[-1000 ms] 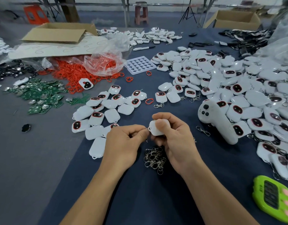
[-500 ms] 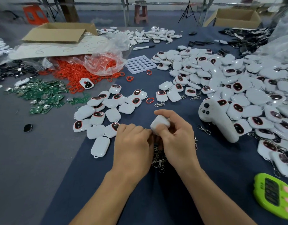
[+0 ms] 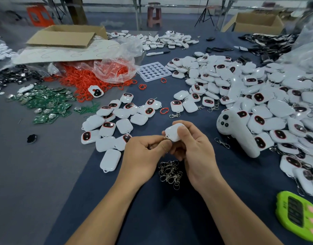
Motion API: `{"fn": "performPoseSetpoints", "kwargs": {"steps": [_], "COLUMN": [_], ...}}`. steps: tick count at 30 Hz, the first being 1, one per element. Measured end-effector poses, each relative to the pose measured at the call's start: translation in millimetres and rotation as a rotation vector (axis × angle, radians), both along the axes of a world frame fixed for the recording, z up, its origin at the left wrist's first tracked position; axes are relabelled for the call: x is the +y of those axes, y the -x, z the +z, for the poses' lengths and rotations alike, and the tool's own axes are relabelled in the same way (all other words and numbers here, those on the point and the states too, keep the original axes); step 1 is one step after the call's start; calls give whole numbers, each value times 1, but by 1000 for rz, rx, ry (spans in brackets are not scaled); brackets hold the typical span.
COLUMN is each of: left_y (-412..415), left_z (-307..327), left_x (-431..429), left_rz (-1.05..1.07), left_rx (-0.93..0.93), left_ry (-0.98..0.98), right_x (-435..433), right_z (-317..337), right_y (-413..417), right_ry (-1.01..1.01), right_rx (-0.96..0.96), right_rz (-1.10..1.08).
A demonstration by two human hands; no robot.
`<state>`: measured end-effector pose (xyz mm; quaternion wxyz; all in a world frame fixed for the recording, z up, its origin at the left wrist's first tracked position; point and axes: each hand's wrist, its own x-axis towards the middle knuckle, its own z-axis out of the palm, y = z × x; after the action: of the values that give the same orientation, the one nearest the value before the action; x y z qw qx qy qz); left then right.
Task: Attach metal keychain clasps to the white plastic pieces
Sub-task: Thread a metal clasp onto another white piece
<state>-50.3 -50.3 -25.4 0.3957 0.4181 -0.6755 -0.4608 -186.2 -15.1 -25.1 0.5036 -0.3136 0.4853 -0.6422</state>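
From the head view: gripping a white plastic piece (image 3: 173, 132) in the right hand (image 3: 196, 149), lifted over the near middle of the table (image 3: 152, 209), loop corner turned leftward, presumably to meet the ring. Pinching a small metal clasp (image 3: 165, 137) in the left hand (image 3: 143, 152), touching that corner. With spare clasps (image 3: 170, 172) heaped just beneath for quick reach, bare pieces (image 3: 115, 124) toward the left, finished heap (image 3: 258, 96) along the right edge.

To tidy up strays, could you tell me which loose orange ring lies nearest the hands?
The orange ring beside the clasped white piece; the other strays lie farther back, by the white tray.
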Motion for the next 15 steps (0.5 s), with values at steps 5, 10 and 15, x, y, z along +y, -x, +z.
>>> {"fn": "performPoseSetpoints", "kwargs": {"steps": [5,10,15], "left_y": [-1,2,4], "left_z": [0,-6,-6], "left_x": [3,9,10], "left_rz": [125,243,226], "left_rx": [-48,-598,-751], "left_ry": [32,451,553], "right_x": [0,2,4], "right_z": [-4,-9,-6], "right_y": [-2,2,5], "right_ry": [5,-8,-2], "right_rx": [188,501,444], "right_rz": [-42,-118,-39]}}
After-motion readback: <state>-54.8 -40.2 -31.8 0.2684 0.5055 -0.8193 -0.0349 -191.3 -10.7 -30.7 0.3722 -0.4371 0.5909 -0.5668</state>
